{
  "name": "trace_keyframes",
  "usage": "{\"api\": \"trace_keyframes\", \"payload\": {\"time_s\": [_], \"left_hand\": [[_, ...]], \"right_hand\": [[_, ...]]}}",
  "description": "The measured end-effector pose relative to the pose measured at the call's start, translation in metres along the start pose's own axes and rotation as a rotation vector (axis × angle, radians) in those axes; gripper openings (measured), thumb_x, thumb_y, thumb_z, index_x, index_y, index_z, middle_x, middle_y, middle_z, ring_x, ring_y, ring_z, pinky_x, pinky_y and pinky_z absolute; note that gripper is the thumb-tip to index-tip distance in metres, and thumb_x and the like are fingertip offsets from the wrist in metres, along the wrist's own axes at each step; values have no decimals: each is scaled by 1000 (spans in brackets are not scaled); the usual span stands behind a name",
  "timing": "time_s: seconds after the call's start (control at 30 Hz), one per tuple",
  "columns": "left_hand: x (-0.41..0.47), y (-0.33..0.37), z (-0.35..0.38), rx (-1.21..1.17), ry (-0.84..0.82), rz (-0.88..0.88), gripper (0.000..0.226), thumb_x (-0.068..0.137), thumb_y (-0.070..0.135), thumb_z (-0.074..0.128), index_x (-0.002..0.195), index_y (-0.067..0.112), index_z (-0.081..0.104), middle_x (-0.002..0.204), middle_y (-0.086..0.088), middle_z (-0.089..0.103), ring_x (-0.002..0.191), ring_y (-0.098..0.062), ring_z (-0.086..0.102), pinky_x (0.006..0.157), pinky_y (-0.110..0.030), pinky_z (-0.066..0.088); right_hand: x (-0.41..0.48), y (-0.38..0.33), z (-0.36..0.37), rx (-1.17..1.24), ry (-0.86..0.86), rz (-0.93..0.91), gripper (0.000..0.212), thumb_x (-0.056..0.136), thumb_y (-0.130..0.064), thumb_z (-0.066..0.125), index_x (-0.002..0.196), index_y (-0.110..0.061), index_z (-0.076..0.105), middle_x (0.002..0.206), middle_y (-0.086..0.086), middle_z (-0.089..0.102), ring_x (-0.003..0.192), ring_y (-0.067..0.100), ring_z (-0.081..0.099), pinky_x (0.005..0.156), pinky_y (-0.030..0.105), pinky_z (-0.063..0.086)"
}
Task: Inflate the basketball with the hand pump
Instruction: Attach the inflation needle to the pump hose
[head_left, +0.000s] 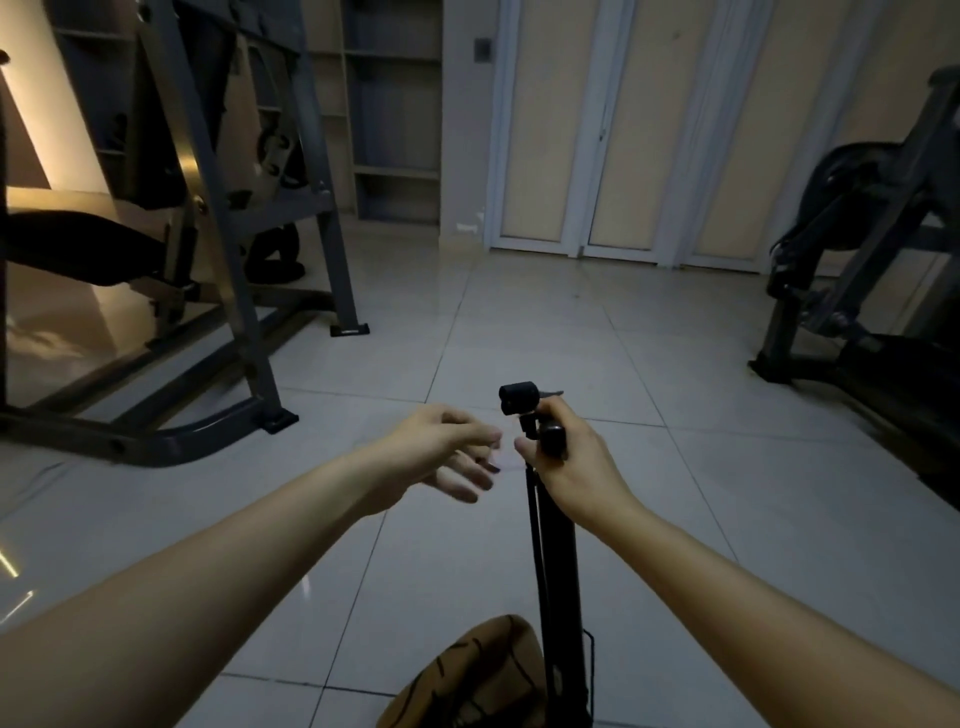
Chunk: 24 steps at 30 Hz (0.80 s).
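The pump is a slim, matt black tube standing nearly upright on the floor, with a thin black hose running along its left side. At its top sits a rounded, glossy black knob. Above that is a short black cylinder head with a small grey lever sticking out to the right.

The right hand grips the top of the pump, fingers curled round the knob and thumb pointing left. The left hand is open and holds nothing. Its fingers are loosely bent and a little blurred, their tips just beside the right thumb but apart from it.

The ball lies on the floor just left of the pump's foot, at the lower edge of the view. It is tan with black seam lines, and only part of it shows.

The floor is large, pale, glossy square tiles with thin dark joints. At left stands a bench of grey square steel tube with a black padded seat. At right is a dark machine with a round black wheel.

Behind stand cream panelled doors in white frames and a grey shelf. Its open compartments are too dim to tell what they hold.
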<state>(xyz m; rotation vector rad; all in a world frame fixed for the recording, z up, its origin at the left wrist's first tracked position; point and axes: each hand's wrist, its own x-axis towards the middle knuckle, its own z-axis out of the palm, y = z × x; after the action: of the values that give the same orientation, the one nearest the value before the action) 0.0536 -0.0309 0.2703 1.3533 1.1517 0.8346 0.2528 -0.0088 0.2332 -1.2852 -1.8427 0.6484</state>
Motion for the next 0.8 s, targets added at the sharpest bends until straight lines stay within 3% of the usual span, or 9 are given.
{"api": "trace_keyframes", "payload": {"time_s": [0.2, 0.33, 0.43, 0.53, 0.57, 0.67, 0.8], "left_hand": [[-4, -5, -8, 106, 30, 106, 16, 93, 8, 71, 105, -3, 73, 95, -24, 73, 82, -27, 72, 74, -35, 62], [6, -11, -3, 112, 144, 122, 13, 94, 0, 67, 102, -9, 70, 85, -23, 70, 73, -24, 69, 70, -31, 62], [15, -17, 1, 173, 204, 128, 11, 96, 2, 65, 98, -6, 71, 79, -16, 69, 69, -22, 66, 67, -28, 61], [21, -21, 9, 276, 230, 143, 11, 96, 7, 65, 92, -1, 72, 73, -10, 68, 63, -15, 63, 62, -23, 56], [22, -22, 11, 304, 237, 153, 12, 96, 8, 64, 90, 1, 72, 72, -8, 68, 62, -13, 62, 62, -23, 55], [21, -19, 11, 328, 242, 181, 13, 96, 6, 63, 90, 0, 74, 72, -11, 68, 62, -13, 63, 64, -24, 57], [16, -17, 8, 283, 201, 195, 12, 93, -2, 65, 90, -2, 76, 80, -23, 73, 67, -19, 69, 69, -27, 61]], "right_hand": [[9, -5, 1, 107, -42, 139, 15, 95, -17, 62, 107, -26, 59, 101, 9, 64, 86, 22, 61, 74, 34, 49], [17, -5, -4, 265, -121, 283, 24, 89, -8, 69, 108, -21, 63, 107, 7, 68, 97, 28, 70, 92, 44, 57], [23, -12, -10, 436, -260, 411, 29, 85, -3, 72, 110, -16, 64, 99, 8, 68, 88, 25, 68, 85, 40, 54], [24, -17, -11, 600, -429, 444, 9, 88, -23, 74, 91, -19, 67, 90, 4, 63, 87, 19, 60, 83, 39, 45], [24, -17, -10, 646, -453, 452, 13, 87, -32, 75, 84, -22, 68, 85, 2, 62, 83, 16, 60, 82, 38, 46], [24, -14, -1, 697, -408, 428, 14, 82, -40, 79, 79, -27, 73, 78, -3, 66, 77, 14, 64, 78, 36, 49], [25, -2, 13, 817, -225, 390, 38, 74, -14, 87, 105, -11, 66, 84, 7, 64, 76, 23, 64, 77, 43, 55]]}}
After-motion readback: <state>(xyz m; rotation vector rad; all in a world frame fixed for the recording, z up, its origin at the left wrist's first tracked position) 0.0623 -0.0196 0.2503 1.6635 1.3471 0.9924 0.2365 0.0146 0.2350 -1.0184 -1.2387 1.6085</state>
